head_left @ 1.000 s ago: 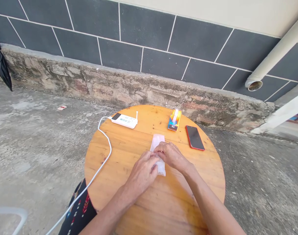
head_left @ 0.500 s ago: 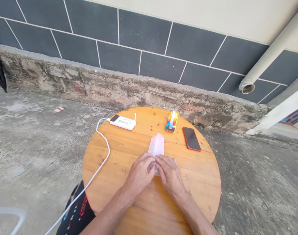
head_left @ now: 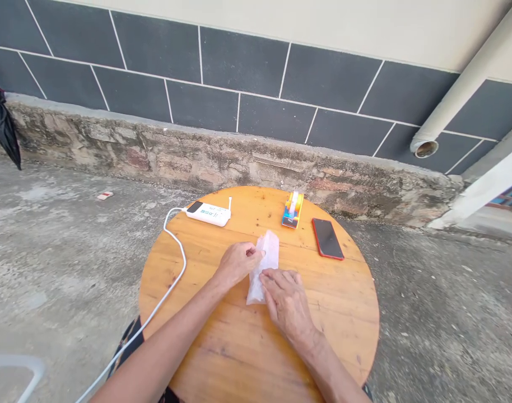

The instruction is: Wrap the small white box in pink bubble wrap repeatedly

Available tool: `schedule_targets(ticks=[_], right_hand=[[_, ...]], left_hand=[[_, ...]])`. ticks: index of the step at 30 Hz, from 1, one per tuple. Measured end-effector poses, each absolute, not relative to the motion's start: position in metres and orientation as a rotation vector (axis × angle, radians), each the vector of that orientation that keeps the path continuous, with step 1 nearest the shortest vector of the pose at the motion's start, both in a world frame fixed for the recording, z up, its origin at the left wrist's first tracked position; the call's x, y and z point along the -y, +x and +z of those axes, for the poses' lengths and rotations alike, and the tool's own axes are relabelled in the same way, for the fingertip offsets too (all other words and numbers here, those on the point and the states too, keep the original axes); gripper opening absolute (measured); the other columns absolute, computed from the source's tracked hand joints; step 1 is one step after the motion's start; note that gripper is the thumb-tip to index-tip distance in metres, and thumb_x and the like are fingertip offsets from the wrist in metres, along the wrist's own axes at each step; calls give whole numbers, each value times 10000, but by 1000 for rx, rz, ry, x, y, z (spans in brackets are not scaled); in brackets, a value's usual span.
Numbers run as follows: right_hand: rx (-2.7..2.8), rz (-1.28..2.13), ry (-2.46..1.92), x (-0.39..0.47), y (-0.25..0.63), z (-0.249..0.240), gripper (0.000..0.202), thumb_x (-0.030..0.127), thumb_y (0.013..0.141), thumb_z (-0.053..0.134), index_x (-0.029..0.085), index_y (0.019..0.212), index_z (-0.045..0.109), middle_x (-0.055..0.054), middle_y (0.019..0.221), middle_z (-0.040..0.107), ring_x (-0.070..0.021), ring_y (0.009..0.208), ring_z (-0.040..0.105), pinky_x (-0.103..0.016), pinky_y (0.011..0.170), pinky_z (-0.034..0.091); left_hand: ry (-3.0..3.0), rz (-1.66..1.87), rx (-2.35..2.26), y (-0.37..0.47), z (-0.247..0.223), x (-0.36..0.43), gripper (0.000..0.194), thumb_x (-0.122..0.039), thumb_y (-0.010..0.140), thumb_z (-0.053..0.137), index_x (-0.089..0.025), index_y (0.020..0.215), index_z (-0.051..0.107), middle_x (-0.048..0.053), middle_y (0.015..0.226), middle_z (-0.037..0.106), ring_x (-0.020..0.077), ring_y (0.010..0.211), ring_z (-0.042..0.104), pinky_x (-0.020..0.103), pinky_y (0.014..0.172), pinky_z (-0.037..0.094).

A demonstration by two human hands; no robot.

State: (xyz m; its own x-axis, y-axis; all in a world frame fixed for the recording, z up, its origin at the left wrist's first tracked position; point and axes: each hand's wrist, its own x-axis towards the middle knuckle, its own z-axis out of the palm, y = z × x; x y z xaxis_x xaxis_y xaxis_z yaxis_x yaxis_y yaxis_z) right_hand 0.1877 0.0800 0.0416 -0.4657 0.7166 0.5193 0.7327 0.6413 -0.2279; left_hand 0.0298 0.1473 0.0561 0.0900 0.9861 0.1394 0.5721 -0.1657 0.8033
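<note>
A thin, translucent pinkish-white folded sheet point(head_left: 269, 246), perhaps a flat bag, lies lengthwise on the round wooden table point(head_left: 323, 347). At its left edge, about midway up, my left hand point(head_left: 239, 263) is closed, thumb and forefinger pinched on the sheet. My right hand point(head_left: 287, 302) rests lower down on the right side, its fingers laid out across the sheet and pressing on it. Part of the sheet is hidden under those fingers. Beyond it stands a small tape dispenser point(head_left: 292, 210), yellow and blue with a roll of tape.
A red-edged phone point(head_left: 327, 239) lies at the right. At the back left is a white device point(head_left: 209, 214) with a white cable point(head_left: 184, 254) running over the table's left edge. A tiled wall with a stone base point(head_left: 205, 151) stands behind; a black umbrella point(head_left: 4, 126) leans there.
My left hand has moved up and away from my right hand, along the sheet's left edge. The lower end of the sheet now shows. My right hand has stayed about in place.
</note>
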Motion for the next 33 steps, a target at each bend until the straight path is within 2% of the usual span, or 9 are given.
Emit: schedule_targets(ticks=[3, 8, 16, 22, 27, 33], right_hand=[[2271, -28, -1111, -80, 188, 43, 265, 76, 886, 422, 180, 1039, 613, -68, 1069, 658, -198, 905, 555, -368, 802, 339], [2266, -22, -1114, -80, 187, 44, 229, 138, 897, 441, 170, 1055, 604, -76, 1057, 647, -209, 926, 533, -387, 836, 327], [2294, 32, -1153, -76, 187, 45, 207, 232, 901, 486, 171, 1071, 589, -86, 1083, 634, -232, 965, 527, -410, 864, 341], [2382, 19, -1165, -71, 189, 51, 396, 340, 816, 619, 140, 1149, 544, -121, 1164, 592, -276, 1034, 507, -449, 896, 358], [2506, -77, -1196, -70, 191, 54, 480, 199, 772, 651, 144, 1222, 492, -123, 1240, 557, -284, 1062, 493, -460, 923, 366], [2568, -236, -1202, -71, 191, 50, 491, 101, 787, 602, 159, 1254, 461, -134, 1204, 569, -285, 1026, 529, -450, 864, 427]], left_hand=[[1799, 910, -1570, 39, 49, -163, 328, -428, 720, 548, -174, 515, 516, -47, 496, 447, 102, 509, 422, 219, 481, 284], [1808, 888, -1590, 41, 37, -164, 264, -352, 736, 486, -177, 542, 517, -56, 502, 425, 96, 511, 407, 213, 483, 280], [1844, 725, -1707, 38, 37, -164, 217, -326, 701, 519, -184, 555, 594, -26, 532, 559, 120, 529, 486, 224, 500, 295], [1890, 635, -1763, 40, 41, -162, 192, -315, 706, 534, -202, 604, 650, 4, 611, 650, 139, 583, 542, 233, 529, 308], [1910, 610, -1776, 39, 42, -160, 171, -294, 711, 541, -205, 616, 652, 16, 662, 685, 150, 626, 575, 236, 535, 313], [1913, 628, -1776, 37, 41, -159, 150, -290, 709, 564, -204, 611, 639, 10, 681, 693, 157, 647, 593, 239, 528, 317]])
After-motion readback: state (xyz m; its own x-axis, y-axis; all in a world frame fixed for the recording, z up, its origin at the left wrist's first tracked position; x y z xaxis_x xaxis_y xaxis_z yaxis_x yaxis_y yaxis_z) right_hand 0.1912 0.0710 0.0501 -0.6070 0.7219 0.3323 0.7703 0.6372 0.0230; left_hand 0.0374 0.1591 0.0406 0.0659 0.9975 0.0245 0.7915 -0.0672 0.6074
